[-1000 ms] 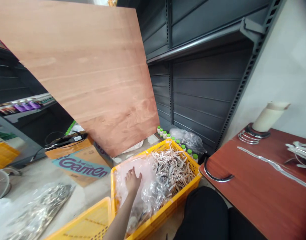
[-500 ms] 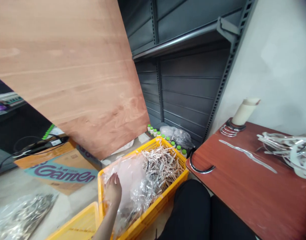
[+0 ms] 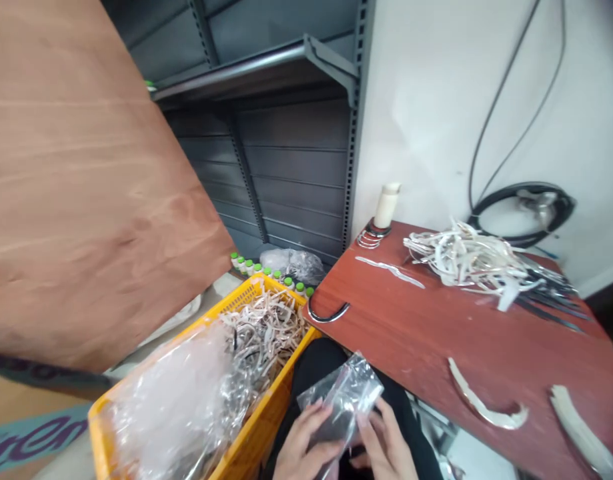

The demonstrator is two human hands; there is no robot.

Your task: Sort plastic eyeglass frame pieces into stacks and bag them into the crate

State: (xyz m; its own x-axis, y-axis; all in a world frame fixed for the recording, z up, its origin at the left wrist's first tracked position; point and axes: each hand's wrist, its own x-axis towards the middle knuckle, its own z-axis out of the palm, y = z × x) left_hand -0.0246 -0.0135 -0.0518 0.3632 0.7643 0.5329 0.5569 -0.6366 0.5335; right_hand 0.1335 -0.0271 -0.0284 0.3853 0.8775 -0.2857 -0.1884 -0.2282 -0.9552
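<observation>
Both hands, left (image 3: 302,445) and right (image 3: 383,445), grip one clear plastic bag (image 3: 342,399) between them, long axis slanting up-right, away toward the desk (image 3: 436,333).

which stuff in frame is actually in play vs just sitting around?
In play:
- clear plastic bag, held by left hand and right hand
- yellow crate of bags and strips, nearest them

Lying about:
- strip pile on red table
- plywood sheet
- green-capped bottles
</observation>
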